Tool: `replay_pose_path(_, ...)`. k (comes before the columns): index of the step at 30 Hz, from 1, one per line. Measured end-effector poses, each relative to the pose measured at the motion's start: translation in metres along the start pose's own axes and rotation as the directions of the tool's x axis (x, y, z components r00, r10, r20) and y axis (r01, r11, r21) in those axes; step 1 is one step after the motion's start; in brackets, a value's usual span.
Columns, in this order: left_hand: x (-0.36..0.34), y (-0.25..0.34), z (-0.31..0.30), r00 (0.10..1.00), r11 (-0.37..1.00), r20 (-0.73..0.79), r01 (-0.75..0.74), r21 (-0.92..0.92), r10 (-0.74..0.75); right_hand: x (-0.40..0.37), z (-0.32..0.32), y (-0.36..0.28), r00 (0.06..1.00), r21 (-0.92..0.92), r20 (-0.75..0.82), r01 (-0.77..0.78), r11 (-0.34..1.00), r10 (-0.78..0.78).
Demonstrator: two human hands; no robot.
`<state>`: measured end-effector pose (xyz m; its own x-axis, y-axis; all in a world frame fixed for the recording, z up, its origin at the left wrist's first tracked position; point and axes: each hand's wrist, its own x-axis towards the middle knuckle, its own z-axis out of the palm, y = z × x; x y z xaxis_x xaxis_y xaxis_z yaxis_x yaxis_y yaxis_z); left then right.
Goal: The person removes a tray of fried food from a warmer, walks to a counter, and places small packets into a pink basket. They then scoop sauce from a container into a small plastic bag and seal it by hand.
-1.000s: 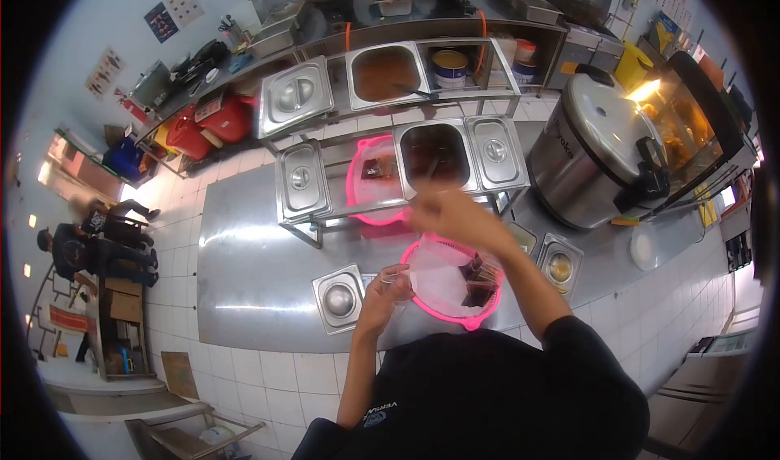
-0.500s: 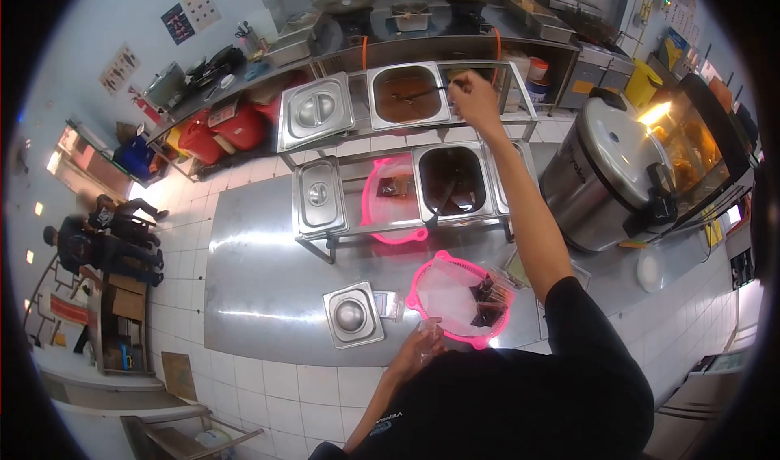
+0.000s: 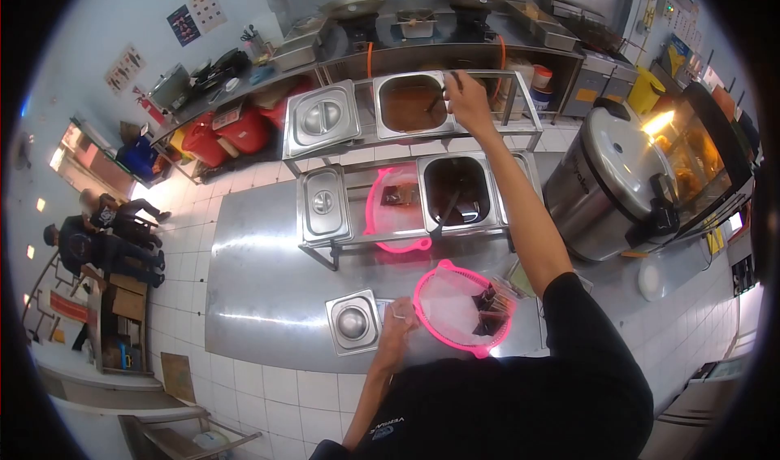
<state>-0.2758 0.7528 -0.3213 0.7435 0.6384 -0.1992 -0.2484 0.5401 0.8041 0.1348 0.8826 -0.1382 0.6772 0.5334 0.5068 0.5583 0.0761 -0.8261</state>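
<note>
My right hand is closed around the dark handle of a ladle at the right rim of a steel pan of reddish-brown sauce on the upper rack. The ladle's bowl cannot be made out. My left hand is low over the steel table, fingers closed on what looks like a small piece of clear plastic. It is between a small lidded steel container and a pink basket, which holds white plastic and dark packets.
On the lower rack are a pan of dark sauce and a lidded pan. Another lidded pan stands above. A large steel cooker and a lit display case are to the right. Two people sit far left.
My left hand has moved left, from the pink basket's near edge toward the small lidded container. The ladle has shifted from across the sauce to the pan's right rim.
</note>
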Motion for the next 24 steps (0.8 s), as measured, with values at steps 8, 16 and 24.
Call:
replay_pose_path(8, 0.060, 0.106, 0.044, 0.928, 0.871, -0.008, -0.348, 0.348, 0.374, -0.009, -0.014, 0.052, 0.904, 0.533, -0.080, -0.317, 0.785, 0.419)
replay_pose_path(16, 0.153, 0.174, 0.095, 0.809, 0.689, 0.095, -0.549, 0.473, 0.580, -0.013, -0.021, 0.065, 0.829, 0.785, -0.024, -0.330, 0.524, 0.559)
replay_pose_path(24, 0.257, 0.186, 0.102, 0.660, 0.350, 0.188, -0.593, 0.726, 0.727, -0.007, -0.028, 0.041, 0.859, 0.803, -0.036, -0.280, 0.527, 0.511)
